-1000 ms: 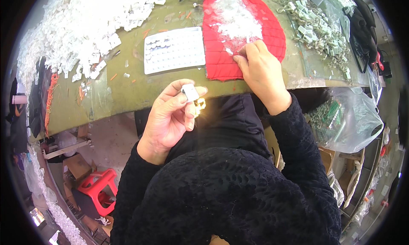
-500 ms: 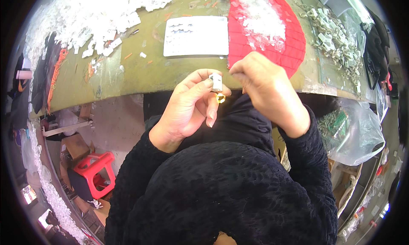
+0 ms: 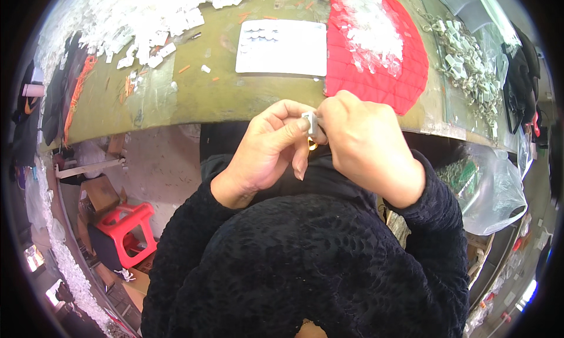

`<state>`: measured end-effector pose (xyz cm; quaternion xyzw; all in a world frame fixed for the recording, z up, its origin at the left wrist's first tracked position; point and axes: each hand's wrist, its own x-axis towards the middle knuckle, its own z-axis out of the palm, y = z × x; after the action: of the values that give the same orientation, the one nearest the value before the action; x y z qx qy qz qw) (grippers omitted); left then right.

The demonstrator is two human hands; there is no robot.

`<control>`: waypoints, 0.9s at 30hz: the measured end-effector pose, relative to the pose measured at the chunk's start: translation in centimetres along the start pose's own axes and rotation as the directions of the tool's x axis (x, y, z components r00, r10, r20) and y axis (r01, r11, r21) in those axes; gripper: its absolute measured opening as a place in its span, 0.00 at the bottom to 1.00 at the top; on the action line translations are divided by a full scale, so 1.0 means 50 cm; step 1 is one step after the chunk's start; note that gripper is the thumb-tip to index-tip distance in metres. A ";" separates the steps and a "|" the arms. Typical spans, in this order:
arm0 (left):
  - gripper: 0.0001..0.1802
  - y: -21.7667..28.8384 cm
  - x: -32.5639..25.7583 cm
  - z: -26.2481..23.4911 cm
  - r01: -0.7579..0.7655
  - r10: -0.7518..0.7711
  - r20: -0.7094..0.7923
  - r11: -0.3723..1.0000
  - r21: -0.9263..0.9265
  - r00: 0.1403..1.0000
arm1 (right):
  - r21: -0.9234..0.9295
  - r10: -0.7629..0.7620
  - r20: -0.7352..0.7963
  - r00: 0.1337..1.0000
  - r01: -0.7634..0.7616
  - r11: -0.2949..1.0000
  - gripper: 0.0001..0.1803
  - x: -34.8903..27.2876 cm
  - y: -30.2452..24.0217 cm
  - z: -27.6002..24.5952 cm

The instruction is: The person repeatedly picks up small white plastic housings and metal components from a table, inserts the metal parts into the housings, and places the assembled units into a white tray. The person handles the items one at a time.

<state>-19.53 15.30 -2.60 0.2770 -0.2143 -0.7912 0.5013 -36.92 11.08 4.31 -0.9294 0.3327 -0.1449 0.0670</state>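
Observation:
My left hand (image 3: 261, 147) pinches a small white-grey plastic piece (image 3: 311, 123) between thumb and forefinger, just past the table's near edge. The lower fingers of that hand curl loosely, and a gold ring (image 3: 312, 144) shows below the piece. Pressed close against the piece's right side is my right hand (image 3: 370, 150), its fingers bent together. Whatever those fingers grip is hidden behind the knuckles. Beyond both hands, a flat white tray (image 3: 282, 62) lies on the table with rows of small clear or greyish bits on its upper left.
A red quilted cloth (image 3: 411, 82) bears a heap of clear plastic bits (image 3: 373, 32). White plastic pieces (image 3: 141, 20) are piled at the far left, and corded pieces (image 3: 464, 62) at the right. Below the table are a red stool (image 3: 130, 232) and a clear plastic bag (image 3: 493, 191).
My right hand has come down and left to meet the piece in my left hand. The view has shifted slightly, and the left hand still grips the piece.

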 end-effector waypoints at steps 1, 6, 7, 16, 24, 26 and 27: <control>0.11 0.004 0.000 -0.002 0.004 -0.004 0.010 1.000 -0.008 1.000 | 0.034 0.011 -0.024 1.000 -0.010 0.999 0.08 0.000 0.001 -0.001; 0.10 0.013 0.002 -0.007 0.019 -0.020 0.043 0.999 0.040 0.999 | 0.018 0.011 0.026 1.000 -0.011 1.000 0.07 -0.007 -0.005 0.000; 0.10 0.011 0.004 -0.008 0.026 -0.028 0.042 0.998 0.049 0.999 | 0.008 0.004 0.042 0.999 -0.005 1.000 0.07 -0.008 -0.006 0.001; 0.10 0.022 0.013 -0.018 0.019 -0.016 0.033 0.996 -0.084 0.999 | 0.340 0.180 -0.067 0.981 -0.147 0.929 0.05 -0.011 0.025 0.014; 0.10 0.012 0.007 -0.010 0.064 -0.064 0.007 0.997 0.032 0.998 | 0.213 -0.037 -0.006 0.999 0.038 0.976 0.08 -0.009 0.017 0.011; 0.09 0.011 0.004 -0.005 0.058 -0.060 0.028 0.997 0.057 0.998 | 0.198 -0.052 -0.025 0.998 0.056 0.979 0.08 -0.010 0.008 0.006; 0.10 0.014 0.003 -0.003 0.061 -0.063 0.021 0.995 0.082 0.998 | 0.177 -0.073 -0.022 0.997 0.076 0.981 0.08 -0.010 0.006 0.004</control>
<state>-18.99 14.88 -2.33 0.2942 -0.2436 -0.8003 0.4622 -37.42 11.20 3.94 -0.9304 0.2839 -0.1835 0.1415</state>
